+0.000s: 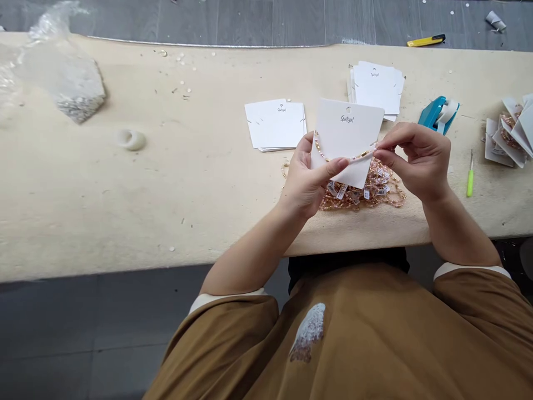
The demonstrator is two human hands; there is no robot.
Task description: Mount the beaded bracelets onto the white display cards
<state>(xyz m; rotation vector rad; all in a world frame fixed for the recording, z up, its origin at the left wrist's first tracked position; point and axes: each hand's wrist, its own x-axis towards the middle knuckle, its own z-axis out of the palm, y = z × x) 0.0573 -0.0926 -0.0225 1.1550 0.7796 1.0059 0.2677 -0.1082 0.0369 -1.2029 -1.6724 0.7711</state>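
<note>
My left hand [308,180] grips a white jewellery display card [347,133] by its lower left side, thumb across the front. A beaded necklace [320,149] in gold, pink and white runs across the card's face. At the card's right edge, my right hand [416,155] pinches the necklace's end between thumb and forefinger. Below and behind the card lies a heap of similar beaded strands [362,197] with small white tags, partly hidden by the card and my left hand.
Two stacks of cards [275,125] [377,89] lie beyond my hands. To the right are a blue tape dispenser [433,114], a green-handled pick [470,180] and filled cards [510,133]. A tape roll [132,140] and plastic bag [79,83] lie left; a yellow cutter [425,41] is beyond the far edge.
</note>
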